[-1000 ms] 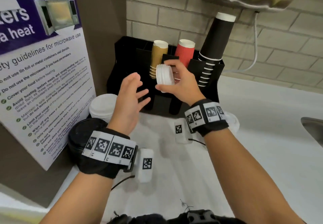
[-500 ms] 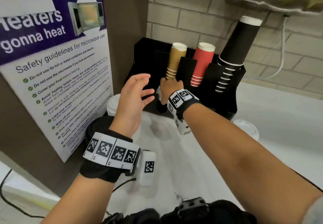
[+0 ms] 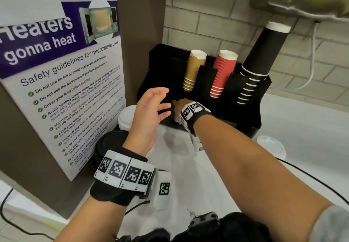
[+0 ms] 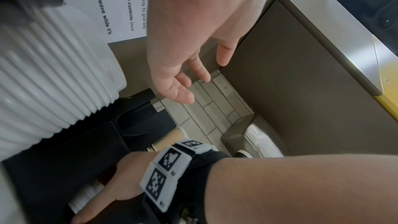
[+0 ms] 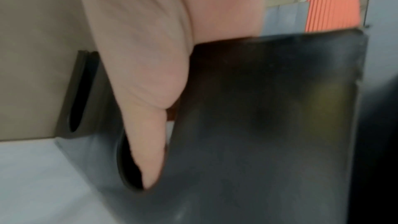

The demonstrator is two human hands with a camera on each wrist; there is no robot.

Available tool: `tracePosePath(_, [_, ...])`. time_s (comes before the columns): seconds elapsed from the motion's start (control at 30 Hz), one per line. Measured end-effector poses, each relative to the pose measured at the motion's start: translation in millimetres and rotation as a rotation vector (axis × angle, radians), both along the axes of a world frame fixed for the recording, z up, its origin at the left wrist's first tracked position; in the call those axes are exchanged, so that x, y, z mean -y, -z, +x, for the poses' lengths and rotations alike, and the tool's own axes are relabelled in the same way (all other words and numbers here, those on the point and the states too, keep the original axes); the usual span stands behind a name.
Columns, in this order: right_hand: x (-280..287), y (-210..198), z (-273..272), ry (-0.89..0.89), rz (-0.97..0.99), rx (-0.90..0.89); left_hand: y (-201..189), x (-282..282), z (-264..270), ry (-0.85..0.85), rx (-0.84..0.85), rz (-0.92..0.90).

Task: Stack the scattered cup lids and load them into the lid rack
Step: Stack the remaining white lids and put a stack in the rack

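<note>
Right hand reaches into the black lid rack, its grip on a short stack of white lids.
In the left wrist view the fingers wrap round that stack; its long axis seems to run into the slot, though the rack wall hides most of it. The slot's black wall sits tight against the thumb. The left hand hovers just left of the grip, fingers spread and bare. One loose lid lies on the desk, well right of the grip.
</note>
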State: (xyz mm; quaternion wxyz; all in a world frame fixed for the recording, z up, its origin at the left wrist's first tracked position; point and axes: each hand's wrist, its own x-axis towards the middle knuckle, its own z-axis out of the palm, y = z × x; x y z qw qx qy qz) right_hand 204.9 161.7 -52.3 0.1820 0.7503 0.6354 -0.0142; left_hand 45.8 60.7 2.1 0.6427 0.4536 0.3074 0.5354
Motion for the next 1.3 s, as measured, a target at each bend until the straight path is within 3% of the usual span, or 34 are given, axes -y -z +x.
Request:
tracePosePath(0.1, [0.5,-2.9,7.3,-0.085,-0.054,-0.031,1.2,1.0,-1.1,-0.007,0.006,-0.004])
tracePosePath(0.23, [14.1,-8.5,7.1,-0.1,0.014,-0.024,4.0,1.9,-1.4,-0.008,0.005,-0.013])
tracePosePath(0.4, [71.2,-49.2,24.0,-0.077,0.438,-0.614,7.2,3.1,4.2,0.026,-0.01,-0.012])
tracePosePath(0.47, [112.1,-61.0,41.3,-0.005,0.611,-0.711,9.6,4.1,7.5,0.052,-0.03,-0.019])
tracePosePath(0.57, [172.5,-62.5,76.5,0.228,0.694,-0.642,14.1,7.0,14.6,0.098,-0.064,-0.032])
tracePosePath(0.67, [223.8,-53.8,103.5,0.504,0.631,-0.572,18.5,10.3,21.9,0.127,-0.087,-0.034])
tracePosePath(0.77, [253.0,-38.9,117.9,0.641,0.56,-0.616,21.7,13.4,29.7,0.151,-0.096,-0.033])
tracePosePath(1.03, [256.1,-8.8,126.1,0.66,0.618,-0.727,26.0,19.0,41.4,0.225,-0.119,-0.005])
tracePosePath(1.2, [258.5,-20.6,123.3,0.634,0.72,-0.678,26.8,20.3,43.1,0.227,-0.123,0.001])
tracePosePath(1.3, [256.1,-37.6,114.1,0.523,0.817,-0.694,27.3,22.7,45.4,0.243,-0.138,0.009])
